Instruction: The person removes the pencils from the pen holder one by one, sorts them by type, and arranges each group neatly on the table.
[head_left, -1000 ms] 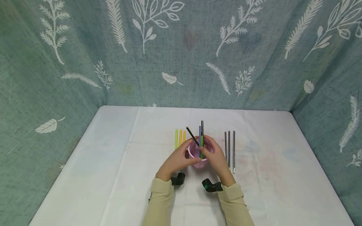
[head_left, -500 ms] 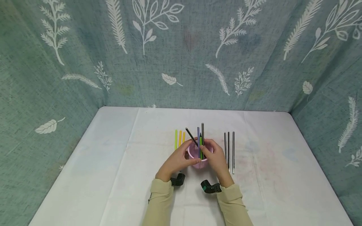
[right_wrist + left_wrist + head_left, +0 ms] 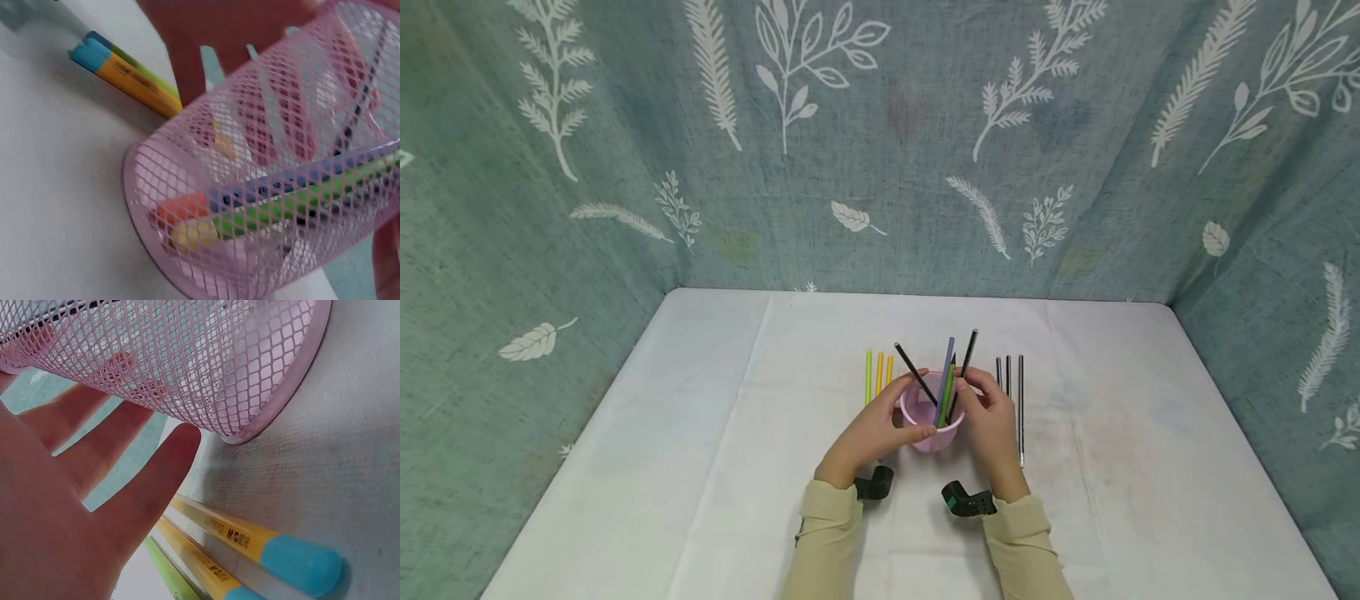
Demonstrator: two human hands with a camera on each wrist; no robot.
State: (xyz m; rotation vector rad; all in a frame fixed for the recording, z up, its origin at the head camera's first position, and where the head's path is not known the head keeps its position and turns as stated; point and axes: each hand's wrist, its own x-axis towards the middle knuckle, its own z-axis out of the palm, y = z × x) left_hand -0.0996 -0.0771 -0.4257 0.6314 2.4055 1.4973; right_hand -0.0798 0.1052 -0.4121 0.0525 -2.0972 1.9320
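Observation:
A pink mesh pencil cup (image 3: 934, 442) stands at the table's middle, my left hand (image 3: 874, 429) gripping it with the thumb at the near rim and fingers round its left side. Inside are a purple pencil (image 3: 269, 187), a green pencil (image 3: 281, 203) with a yellow end, and black pencils. One black pencil (image 3: 912, 363) leans left, out over my left fingers. My right hand (image 3: 991, 421) is at the right rim, thumb and fingertips pinching the green pencil and the black pencil (image 3: 970, 354) that leans right. The purple pencil stands just left of the thumb.
Left of the cup lie a lime-green pencil (image 3: 868, 375) and two yellow pencils (image 3: 231, 534) with blue ends. Several dark pencils (image 3: 1021, 408) lie parallel at the right, partly behind my right hand. A patterned curtain (image 3: 880, 167) encloses the back and sides of the table.
My right hand has shifted right, and the purple, green and black pencils have moved with it, spreading apart and tilting right. My left hand keeps its grip on the cup.

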